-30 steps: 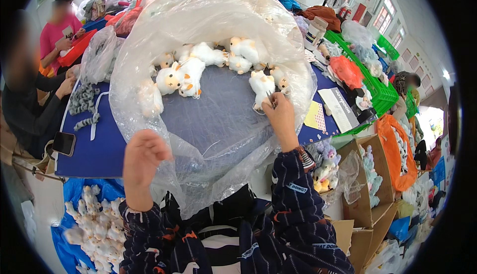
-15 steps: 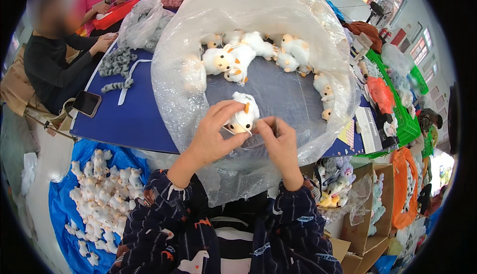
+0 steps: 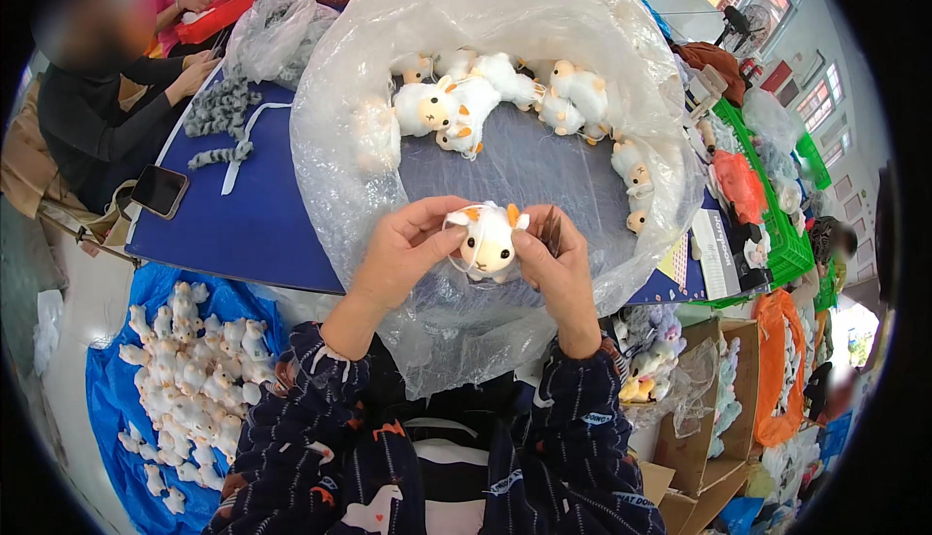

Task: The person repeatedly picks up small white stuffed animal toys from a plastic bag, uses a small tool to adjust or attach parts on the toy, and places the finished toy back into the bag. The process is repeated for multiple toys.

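Centrally, white plush toy [image 3: 488, 237] gripped between left hand [image 3: 403, 251] and right hand [image 3: 553, 261], upright, face toward camera, orange ears up, long axis roughly vertical, over clear bag [image 3: 505, 147] on blue table [image 3: 243, 224], more toys [image 3: 456, 108] beyond.

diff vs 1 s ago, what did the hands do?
The right hand drew back from the far pile with a small white plush toy with orange ears; the left hand rose from the near edge to grip it too. The toys inside the big clear plastic bag stayed put.
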A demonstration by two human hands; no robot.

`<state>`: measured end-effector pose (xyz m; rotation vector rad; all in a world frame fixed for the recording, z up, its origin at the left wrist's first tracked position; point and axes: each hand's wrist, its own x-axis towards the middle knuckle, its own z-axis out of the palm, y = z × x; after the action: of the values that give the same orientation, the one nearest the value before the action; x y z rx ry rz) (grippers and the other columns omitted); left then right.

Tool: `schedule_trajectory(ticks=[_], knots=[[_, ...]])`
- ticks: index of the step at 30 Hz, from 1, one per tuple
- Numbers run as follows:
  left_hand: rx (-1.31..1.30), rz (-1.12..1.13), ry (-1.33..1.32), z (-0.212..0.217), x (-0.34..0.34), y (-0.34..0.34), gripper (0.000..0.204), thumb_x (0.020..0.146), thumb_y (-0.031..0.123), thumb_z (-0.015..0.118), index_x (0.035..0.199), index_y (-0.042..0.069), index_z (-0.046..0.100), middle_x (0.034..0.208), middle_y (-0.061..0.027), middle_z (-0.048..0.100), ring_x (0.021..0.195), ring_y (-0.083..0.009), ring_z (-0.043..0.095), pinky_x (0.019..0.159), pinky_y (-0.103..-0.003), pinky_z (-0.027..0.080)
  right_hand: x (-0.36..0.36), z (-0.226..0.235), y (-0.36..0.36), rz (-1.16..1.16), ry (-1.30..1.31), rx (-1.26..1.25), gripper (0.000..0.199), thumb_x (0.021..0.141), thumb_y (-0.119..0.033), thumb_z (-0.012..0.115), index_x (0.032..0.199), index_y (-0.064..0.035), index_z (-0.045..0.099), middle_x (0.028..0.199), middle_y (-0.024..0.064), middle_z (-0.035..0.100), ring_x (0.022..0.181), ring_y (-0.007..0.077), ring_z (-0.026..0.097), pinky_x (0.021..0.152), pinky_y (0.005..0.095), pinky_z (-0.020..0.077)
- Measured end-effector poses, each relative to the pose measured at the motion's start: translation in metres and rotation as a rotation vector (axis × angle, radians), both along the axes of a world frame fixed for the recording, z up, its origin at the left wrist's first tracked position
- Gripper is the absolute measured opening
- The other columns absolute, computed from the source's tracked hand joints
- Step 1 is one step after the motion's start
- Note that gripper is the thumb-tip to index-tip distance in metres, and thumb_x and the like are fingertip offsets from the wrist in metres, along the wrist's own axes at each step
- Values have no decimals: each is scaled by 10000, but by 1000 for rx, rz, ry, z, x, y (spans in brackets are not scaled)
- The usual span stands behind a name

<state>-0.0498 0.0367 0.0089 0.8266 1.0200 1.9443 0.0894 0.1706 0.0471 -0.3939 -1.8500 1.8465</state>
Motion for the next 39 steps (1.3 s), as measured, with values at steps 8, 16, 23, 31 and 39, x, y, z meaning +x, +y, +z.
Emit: schedule_trajectory(ticks=[8,16,23,31,39], knots=[[-71,266,340,12,8,13,124,883,89,593,957,-11,594,857,-44,634,715,-63,581,614,-194,476,-3,-19,-10,-174,221,30,205,831,-123,666,974,-25,555,881,-4,568,653,21,480,551,172,380],[-168,230,296,24,0,31,181,872,164,620,909,-11,590,771,-25,628,667,-47,567,581,-194,456,6,1,-10,-287,147,789,295,709,-28,728,983,-41,620,904,58,574,628,78,497,514,203,396],[-17,138,353,3,4,44,483,809,165,680,1210,4,464,1061,-88,612,961,-145,576,838,-289,454,-5,-10,22,-384,123,705,260,743,-47,692,992,-30,618,889,63,594,637,109,513,545,222,408],[-101,239,578,1,13,48,618,723,151,718,1254,17,431,1139,-141,583,1042,-219,571,882,-335,448,2,10,8,-362,35,1079,431,660,-84,743,1071,-126,620,978,51,548,662,170,607,523,277,486],[-186,307,757,-1,22,48,626,666,84,729,1228,40,455,1070,-111,610,964,-176,602,852,-306,468,-5,32,11,-265,62,833,198,713,-54,677,905,-54,630,738,32,587,584,148,561,505,256,439]])
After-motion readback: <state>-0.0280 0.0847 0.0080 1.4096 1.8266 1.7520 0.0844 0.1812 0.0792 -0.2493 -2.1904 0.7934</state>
